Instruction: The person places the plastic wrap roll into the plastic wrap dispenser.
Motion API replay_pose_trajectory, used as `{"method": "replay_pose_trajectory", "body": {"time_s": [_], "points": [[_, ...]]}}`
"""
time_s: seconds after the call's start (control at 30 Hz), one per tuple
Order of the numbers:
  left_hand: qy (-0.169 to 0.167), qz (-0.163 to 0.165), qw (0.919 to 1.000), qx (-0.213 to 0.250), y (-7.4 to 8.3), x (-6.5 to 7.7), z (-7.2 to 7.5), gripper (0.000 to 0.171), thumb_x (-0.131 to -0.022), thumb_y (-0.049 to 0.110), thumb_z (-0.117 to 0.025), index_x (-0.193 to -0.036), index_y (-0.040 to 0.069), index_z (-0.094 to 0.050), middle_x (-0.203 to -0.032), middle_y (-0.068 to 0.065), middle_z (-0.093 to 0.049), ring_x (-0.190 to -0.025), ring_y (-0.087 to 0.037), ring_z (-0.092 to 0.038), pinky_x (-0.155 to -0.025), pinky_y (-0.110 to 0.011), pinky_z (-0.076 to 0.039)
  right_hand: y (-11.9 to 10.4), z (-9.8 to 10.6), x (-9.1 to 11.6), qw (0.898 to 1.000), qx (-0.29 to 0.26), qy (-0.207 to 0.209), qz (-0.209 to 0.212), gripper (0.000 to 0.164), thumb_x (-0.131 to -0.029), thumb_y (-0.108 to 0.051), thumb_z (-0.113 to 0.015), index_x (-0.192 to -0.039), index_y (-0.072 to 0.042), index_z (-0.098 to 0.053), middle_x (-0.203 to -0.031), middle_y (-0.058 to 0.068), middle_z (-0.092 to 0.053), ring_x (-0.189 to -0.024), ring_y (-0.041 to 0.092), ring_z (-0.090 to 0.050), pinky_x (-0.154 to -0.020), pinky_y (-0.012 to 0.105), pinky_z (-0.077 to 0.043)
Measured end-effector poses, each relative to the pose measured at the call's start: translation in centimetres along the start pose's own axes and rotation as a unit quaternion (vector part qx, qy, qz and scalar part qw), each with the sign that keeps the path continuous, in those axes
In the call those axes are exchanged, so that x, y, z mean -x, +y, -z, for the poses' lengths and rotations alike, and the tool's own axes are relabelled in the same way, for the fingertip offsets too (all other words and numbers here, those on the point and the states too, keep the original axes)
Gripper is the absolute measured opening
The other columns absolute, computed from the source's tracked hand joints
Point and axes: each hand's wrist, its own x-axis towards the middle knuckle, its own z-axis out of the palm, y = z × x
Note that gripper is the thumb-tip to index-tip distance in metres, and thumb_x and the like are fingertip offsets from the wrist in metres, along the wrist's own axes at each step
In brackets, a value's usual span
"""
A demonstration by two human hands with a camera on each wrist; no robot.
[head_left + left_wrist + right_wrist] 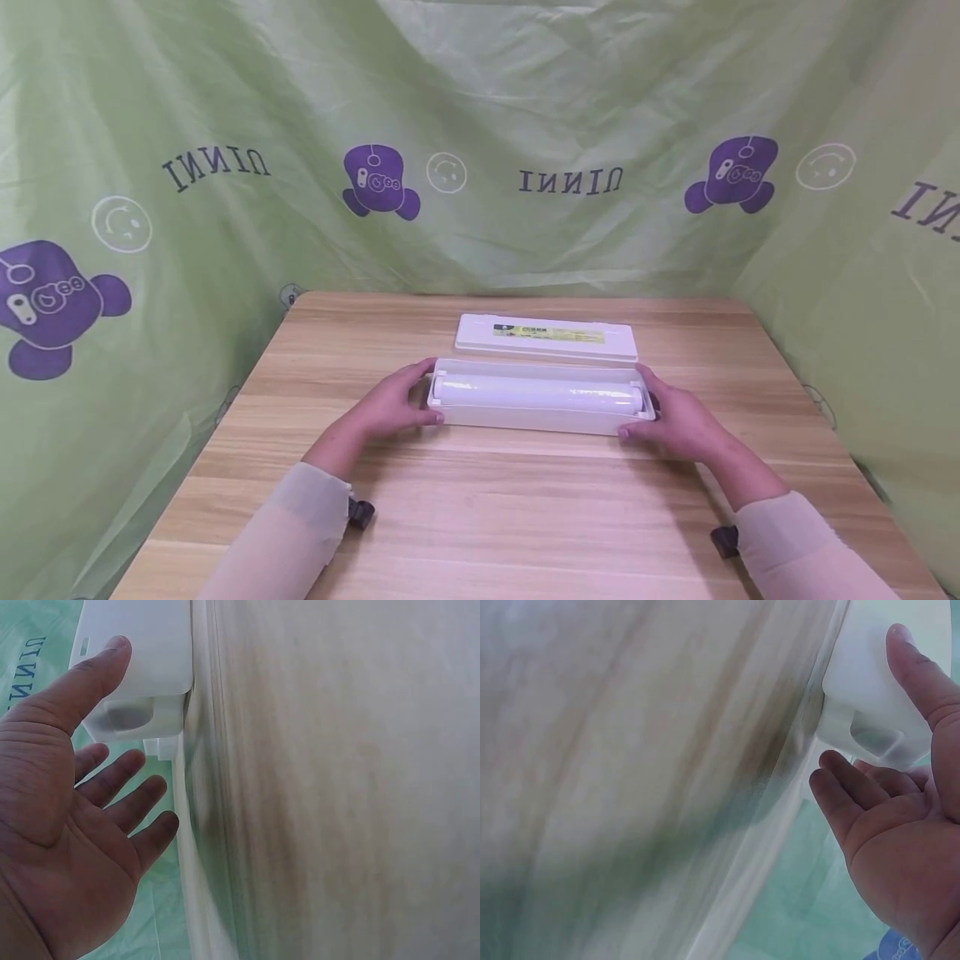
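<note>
A long white plastic cling film box [525, 419] stands uncovered on the table, between both hands. Inside it lies a roll of clear cling film [536, 393]. My left hand [386, 406] holds the left end, thumb on the front wall and index finger at the back corner. At the right end, my right hand [675, 421] holds it the same way. The left wrist view shows the left thumb across the box's front [146, 656], the other fingers spread below its end. In the right wrist view the thumb lies by the box wall [870, 667].
Behind the box lies its white lid [472, 333] with a yellow-green label [551, 333], near the back of the wooden table [480, 517]. Green printed curtains [480, 242] hang at the back and both sides.
</note>
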Motion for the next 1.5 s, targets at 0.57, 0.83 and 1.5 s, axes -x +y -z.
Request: {"method": "replay_pose_trajectory", "body": {"time_s": [0.57, 0.83, 1.5], "points": [[-0.002, -0.023, 0.9997, -0.003, -0.4, -0.2, 0.8, 0.104, -0.075, 0.024, -0.095, -0.161, 0.013, -0.038, -0.163, -0.011, -0.041, -0.15, -0.036, -0.036, -0.124, -0.053, -0.027, 0.1, -0.1, 0.2, 1.0, 0.003, 0.005, -0.003, 0.126, -0.079, -0.059, -0.084, -0.166, -0.003, -0.012, -0.145, 0.042, -0.047, -0.13, 0.056, -0.051, -0.112, 0.066, -0.039], [0.006, -0.016, 0.9996, -0.025, -0.7, -0.6, 1.0, 0.096, -0.08, 0.022, -0.09, -0.161, 0.015, -0.038, -0.163, -0.016, -0.04, -0.15, -0.039, -0.035, -0.124, -0.056, -0.027, 0.2, -0.2, 0.1, 1.0, 0.003, 0.005, -0.006, 0.127, -0.078, -0.06, -0.084, -0.166, -0.004, -0.012, -0.144, 0.042, -0.047, -0.13, 0.053, -0.053, -0.112, 0.065, -0.04], [0.014, -0.005, 0.9998, -0.012, -0.9, -2.1, 1.7, 0.079, -0.092, 0.017, -0.076, -0.162, 0.016, -0.037, -0.164, -0.015, -0.037, -0.149, -0.041, -0.037, -0.122, -0.058, -0.029, -0.1, 0.0, 0.0, 1.0, 0.007, -0.006, -0.02, 0.128, -0.078, -0.062, -0.083, -0.166, -0.005, -0.01, -0.147, 0.041, -0.045, -0.132, 0.052, -0.051, -0.113, 0.065, -0.038]]}}
